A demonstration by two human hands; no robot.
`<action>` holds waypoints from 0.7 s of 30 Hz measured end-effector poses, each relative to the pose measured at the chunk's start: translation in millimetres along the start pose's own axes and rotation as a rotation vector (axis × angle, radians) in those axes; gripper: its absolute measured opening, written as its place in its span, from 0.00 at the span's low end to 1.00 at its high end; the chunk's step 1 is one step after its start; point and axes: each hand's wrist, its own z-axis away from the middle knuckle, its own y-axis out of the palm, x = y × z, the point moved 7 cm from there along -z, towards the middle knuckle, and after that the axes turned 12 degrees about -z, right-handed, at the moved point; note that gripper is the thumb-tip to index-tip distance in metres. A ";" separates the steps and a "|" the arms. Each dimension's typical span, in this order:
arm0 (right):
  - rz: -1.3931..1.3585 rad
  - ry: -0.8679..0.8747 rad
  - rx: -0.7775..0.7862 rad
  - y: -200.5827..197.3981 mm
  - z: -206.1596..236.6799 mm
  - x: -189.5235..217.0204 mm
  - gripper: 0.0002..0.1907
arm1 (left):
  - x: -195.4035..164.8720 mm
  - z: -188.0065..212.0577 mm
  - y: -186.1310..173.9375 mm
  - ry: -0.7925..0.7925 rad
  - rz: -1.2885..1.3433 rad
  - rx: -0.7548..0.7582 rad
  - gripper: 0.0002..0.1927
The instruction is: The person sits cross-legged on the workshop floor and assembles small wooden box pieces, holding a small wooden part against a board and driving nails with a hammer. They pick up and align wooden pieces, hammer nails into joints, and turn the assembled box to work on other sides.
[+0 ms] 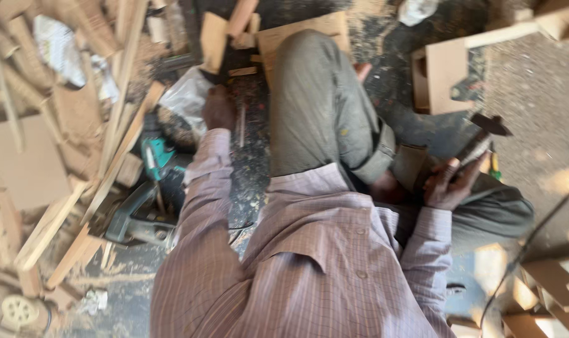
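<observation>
Head view, blurred by motion. The person sat on a sawdust-covered floor [535,87], one knee raised.

Right hand [448,183]: fingers were wrapped around the handle of a hammer [481,138]. The dark metal head sat above and beyond the fist, away from the body. A small open wooden box [444,78] stood well beyond the hammer head, not touching it. Just to the outer side of the fist a green and yellow tool tip [495,166] showed; its kind could not be told.

Left hand [218,107]: the arm was stretched forward and the hand was down at the floor. Whether its fingers were pinching anything could not be told; the hand was blurred and seen from behind. A clear plastic bag [187,94] lay just beside it on the outer side. A thin stick [242,125] lay just on the inner side, toward the knee. Short wood blocks [225,31] lay beyond the fingertips.

Further out from the left arm: a teal and grey power saw [143,206] on the floor, with long wood strips [118,150] leaning across it.
</observation>
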 end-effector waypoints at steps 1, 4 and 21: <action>-0.024 0.005 -0.027 0.3 -1.1 -3.2 0.37 | 0.8 -3.9 4.2 -0.014 0.005 0.009 0.06; -0.009 0.027 -0.109 -6.3 -3.7 -9.7 0.36 | -5.5 -19.4 12.5 0.022 -0.005 -0.027 0.07; -0.250 0.101 -0.245 -46.7 -4.6 21.7 0.37 | -429.8 81.6 -142.0 0.961 1.019 -0.082 0.16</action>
